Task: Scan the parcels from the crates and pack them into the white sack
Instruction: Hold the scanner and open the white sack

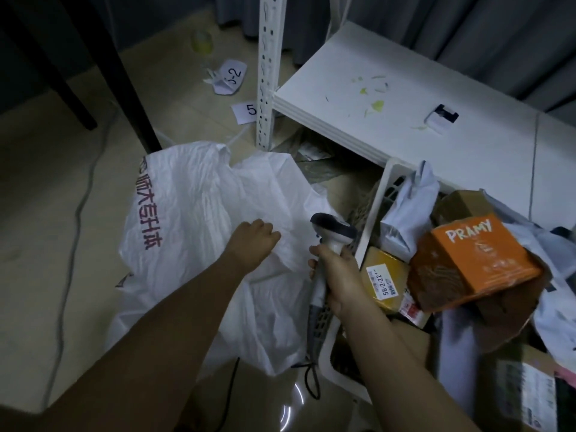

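Right grip [335,272] holds scanner [327,244]; left grip [254,241] pinches white sack [193,213].
Sack lies centre-left on floor; parcels, including orange box [470,263], fill white crate [378,194] at lower right.

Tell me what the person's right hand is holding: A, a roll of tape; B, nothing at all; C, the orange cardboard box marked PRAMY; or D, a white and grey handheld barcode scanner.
D: the right hand grips the handle of the white and grey handheld barcode scanner, while the orange cardboard box marked PRAMY lies untouched among the parcels in the white plastic crate.
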Tool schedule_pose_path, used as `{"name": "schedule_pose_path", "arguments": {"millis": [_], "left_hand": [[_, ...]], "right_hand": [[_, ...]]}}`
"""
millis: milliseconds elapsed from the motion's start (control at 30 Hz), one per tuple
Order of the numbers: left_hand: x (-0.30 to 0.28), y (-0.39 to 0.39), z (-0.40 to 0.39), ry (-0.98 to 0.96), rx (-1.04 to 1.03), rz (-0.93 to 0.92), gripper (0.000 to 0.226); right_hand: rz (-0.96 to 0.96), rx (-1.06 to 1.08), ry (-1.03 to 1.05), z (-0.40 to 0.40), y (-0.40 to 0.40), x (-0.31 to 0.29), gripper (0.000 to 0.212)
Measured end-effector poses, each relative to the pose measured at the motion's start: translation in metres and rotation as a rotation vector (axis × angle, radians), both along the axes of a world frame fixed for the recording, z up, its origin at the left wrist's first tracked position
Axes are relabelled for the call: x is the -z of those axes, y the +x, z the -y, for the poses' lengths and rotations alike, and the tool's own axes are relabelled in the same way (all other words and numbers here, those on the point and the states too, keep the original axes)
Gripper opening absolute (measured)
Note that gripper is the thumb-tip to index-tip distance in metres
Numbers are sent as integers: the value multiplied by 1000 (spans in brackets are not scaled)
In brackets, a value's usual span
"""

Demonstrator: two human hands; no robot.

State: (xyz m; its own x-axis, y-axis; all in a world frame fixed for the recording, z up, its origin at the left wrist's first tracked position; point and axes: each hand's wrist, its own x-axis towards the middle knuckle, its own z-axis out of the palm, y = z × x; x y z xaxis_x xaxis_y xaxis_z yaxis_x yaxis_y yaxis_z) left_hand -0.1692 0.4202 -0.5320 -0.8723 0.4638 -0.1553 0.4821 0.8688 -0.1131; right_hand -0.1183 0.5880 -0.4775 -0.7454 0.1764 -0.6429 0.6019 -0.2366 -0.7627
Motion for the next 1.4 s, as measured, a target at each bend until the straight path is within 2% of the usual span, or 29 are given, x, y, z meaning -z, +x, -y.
{"name": "schedule_pose_path", "arguments": {"millis": [100,200,333,467,533,600,667,700,733,767,833,867,900,1000,1100,1167,1233,1300,1333,1400], "left_hand": [[-15,-2,16,345,-190,95,30],[-42,12,31,686,-318,-19,26],[-78,29,44,826,-433,-127,26],[-97,45,55,943,-423,-184,23],[-98,50,62,926,-467,-254,39],[-96,55,70,858,-711,-215,76],[-90,60,78,851,-1003,-11,107],[-87,64,81,881,-1128,119,113],[-82,70,82,916,-1219,227,111],[-78,75,82,934,-1266,289,97],[-73,85,82,901,-1263,199,46],[-76,88,83,887,-1257,114,29],[-82,89,87,904,-1253,34,22],[-122,80,109,1056,-1220,-153,21],[-181,65,134,1232,-1115,-340,21],[-211,60,146,1311,-1037,-471,23],[-225,65,155,1302,-1009,-513,24],[-223,71,164,1160,-1023,-429,23],[-223,75,167,1120,-1033,-399,23],[-232,78,174,1175,-1034,-455,27]], "right_hand": [[-116,-66,154,6,-12,-4,34],[-229,-198,294,19,-30,-15,53],[-277,-365,272,54,-37,-26,62],[-323,-361,307,75,-24,-33,49],[-374,-338,354,75,-20,-45,40],[-413,-282,384,70,-19,-63,35],[-423,-229,399,63,-18,-82,35],[-419,-216,401,59,-17,-90,37],[-412,-211,404,56,-16,-98,40],[-405,-211,412,54,-14,-105,41],[-404,-206,437,50,-13,-118,40],[-406,-196,443,48,-14,-125,41],[-405,-183,451,46,-16,-130,42],[-393,-137,475,44,-25,-155,43],[-496,-68,409,49,-41,-192,34],[-549,-50,438,51,-48,-210,37],[-517,-122,614,49,-46,-213,38],[-424,-239,809,48,-40,-207,35],[-418,-264,837,48,-38,-206,34],[-513,-235,791,53,-38,-215,26]]}}
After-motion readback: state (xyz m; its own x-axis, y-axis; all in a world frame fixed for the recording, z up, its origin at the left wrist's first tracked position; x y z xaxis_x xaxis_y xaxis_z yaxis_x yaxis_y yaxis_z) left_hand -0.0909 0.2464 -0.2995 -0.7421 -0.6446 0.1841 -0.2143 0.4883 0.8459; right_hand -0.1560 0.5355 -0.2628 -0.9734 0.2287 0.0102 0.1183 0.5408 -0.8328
